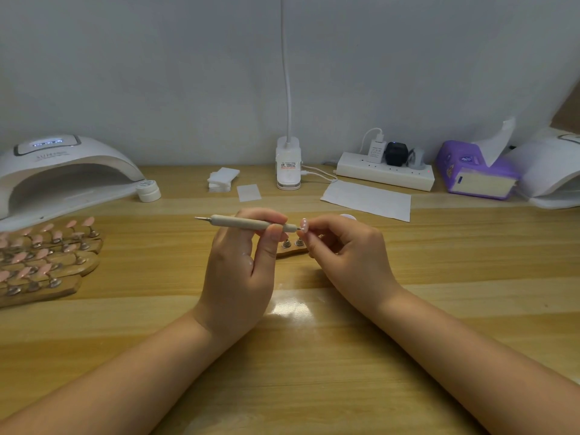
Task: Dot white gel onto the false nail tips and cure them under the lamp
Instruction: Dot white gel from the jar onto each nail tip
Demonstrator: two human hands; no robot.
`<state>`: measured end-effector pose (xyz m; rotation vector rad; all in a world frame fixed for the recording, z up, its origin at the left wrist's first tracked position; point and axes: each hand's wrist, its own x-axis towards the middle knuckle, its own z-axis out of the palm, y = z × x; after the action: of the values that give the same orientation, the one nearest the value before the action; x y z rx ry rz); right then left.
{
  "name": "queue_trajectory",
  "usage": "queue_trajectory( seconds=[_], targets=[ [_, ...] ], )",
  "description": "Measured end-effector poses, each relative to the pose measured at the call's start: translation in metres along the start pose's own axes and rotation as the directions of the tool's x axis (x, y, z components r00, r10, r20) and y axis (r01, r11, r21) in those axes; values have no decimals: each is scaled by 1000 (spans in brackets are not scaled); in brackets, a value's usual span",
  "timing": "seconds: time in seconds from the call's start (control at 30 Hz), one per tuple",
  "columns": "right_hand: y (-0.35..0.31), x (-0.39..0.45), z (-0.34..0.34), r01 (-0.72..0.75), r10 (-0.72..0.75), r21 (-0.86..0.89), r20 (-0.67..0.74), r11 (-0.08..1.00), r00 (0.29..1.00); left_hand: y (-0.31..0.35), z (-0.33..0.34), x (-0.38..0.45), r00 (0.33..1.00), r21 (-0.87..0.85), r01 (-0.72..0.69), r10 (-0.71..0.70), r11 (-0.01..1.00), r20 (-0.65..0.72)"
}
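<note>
Glossy wood-grain desk (314, 356), pale yellow planks, lamp glare near its middle. Left hand (238, 271) pinches a slim grey matte dotting pen (248, 223) between thumb and curled fingers (276, 229); the pen's long axis lies almost level, running left to right, bare metal point out to the left, working tip to the right. That tip touches a small pink glossy false nail tip (304, 228), held above the desk's centre. Right hand (351, 259), fingers curled in, pinches the nail tip or its stand; I cannot tell which. Below them, a small wooden holder strip (290, 253) with metal studs. Far left: white domed curing lamp (62, 171), smooth plastic, display lit. In front of it, wooden strips carrying rows of pink nail tips (44, 255). Small white round jar (148, 190) just beside the lamp.
</note>
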<state>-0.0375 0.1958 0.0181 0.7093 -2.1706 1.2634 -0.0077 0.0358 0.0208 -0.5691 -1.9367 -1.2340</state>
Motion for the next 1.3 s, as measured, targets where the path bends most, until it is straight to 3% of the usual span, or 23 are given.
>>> queue_trajectory(
  seconds=[0.8,1.07,1.3],
  targets=[
    [1,1,-2,-4,3,-21,-38,1000,999,-1,-2,4,998,-84,46,-49,995,-31],
    [4,2,-1,-121,123,28,-93,992,988,-2,-1,2,994,-112,98,-103,989,-37],
    [16,4,-2,-291,288,-190,-40,938,957,-1,-1,2,993,-83,111,-114,990,-40]
  ],
)
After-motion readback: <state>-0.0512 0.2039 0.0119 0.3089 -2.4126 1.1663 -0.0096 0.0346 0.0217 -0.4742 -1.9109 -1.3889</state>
